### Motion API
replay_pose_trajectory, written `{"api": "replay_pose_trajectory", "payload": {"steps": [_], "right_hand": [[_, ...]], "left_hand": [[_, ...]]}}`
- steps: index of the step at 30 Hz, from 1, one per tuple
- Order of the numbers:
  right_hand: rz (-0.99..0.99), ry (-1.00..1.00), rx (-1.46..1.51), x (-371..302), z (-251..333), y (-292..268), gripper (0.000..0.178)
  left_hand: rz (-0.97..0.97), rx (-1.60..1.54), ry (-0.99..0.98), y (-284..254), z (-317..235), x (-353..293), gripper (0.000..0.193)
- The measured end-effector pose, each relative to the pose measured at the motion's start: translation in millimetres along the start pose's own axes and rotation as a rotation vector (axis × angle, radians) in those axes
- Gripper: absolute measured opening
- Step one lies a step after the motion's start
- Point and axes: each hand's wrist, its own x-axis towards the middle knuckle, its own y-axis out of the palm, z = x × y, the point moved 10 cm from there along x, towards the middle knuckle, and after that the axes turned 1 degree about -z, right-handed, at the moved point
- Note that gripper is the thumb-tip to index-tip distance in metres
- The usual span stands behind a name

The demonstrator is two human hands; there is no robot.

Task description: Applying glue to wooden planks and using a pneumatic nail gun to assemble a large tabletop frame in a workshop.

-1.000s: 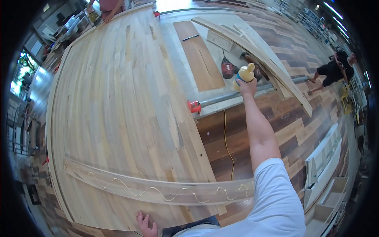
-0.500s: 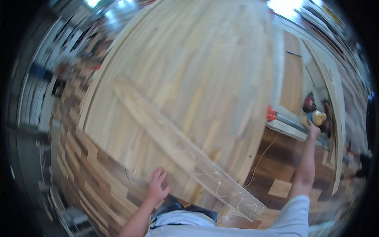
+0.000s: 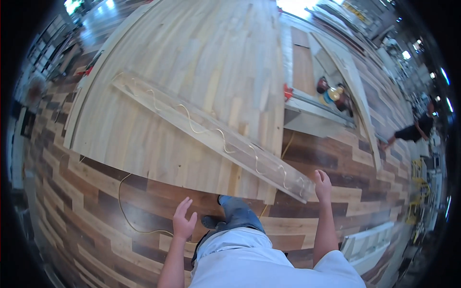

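Observation:
A long pale board (image 3: 201,132) lies aslant across a large wooden panel (image 3: 192,57), with a wavy line of yellowish glue along its upper face. Its near right end juts past the panel's edge. Beside that end is my right hand (image 3: 323,186), empty, with fingers stretched out; whether it touches the board I cannot tell. My left hand (image 3: 183,221) hangs over the floor short of the panel's near edge, fingers apart and nothing in them. A yellowish bottle with a blue band (image 3: 331,95) sits among dark tools on the side stand at the right.
Red clamp parts (image 3: 287,92) show at the panel's right side. A yellow cord (image 3: 127,211) runs over the patterned wood floor. White slatted pieces (image 3: 367,245) lie at the lower right. Another person (image 3: 418,128) is at the far right.
My right hand has left the yellowish bottle on the side stand and come back to the board's near end. My left hand has moved off the panel's near edge. The view has shifted.

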Motion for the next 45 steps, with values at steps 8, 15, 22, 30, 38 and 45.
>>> {"api": "replay_pose_trajectory", "payload": {"steps": [8,15,22,30,38,45], "right_hand": [[0.246,0.612,0.828,-93,-114,55,0.055],[0.308,0.571,1.172,-118,-77,57,0.035],[0.259,0.292,1.271,-134,19,-18,0.033],[0.225,0.208,1.342,-141,55,-50,0.045],[0.659,-0.353,1.584,-146,98,-67,0.087],[0.223,-0.76,1.08,-120,92,-40,0.084]], "left_hand": [[0.127,-0.298,-0.145,33,24,-77,0.047],[0.126,-0.762,-0.279,56,5,-54,0.042],[0.039,-1.352,-0.341,86,-32,61,0.051],[-0.008,-1.715,-0.187,105,-92,151,0.043],[-0.005,-1.754,-0.138,83,-121,153,0.039],[-0.024,-1.676,-0.167,72,-152,148,0.034]]}}
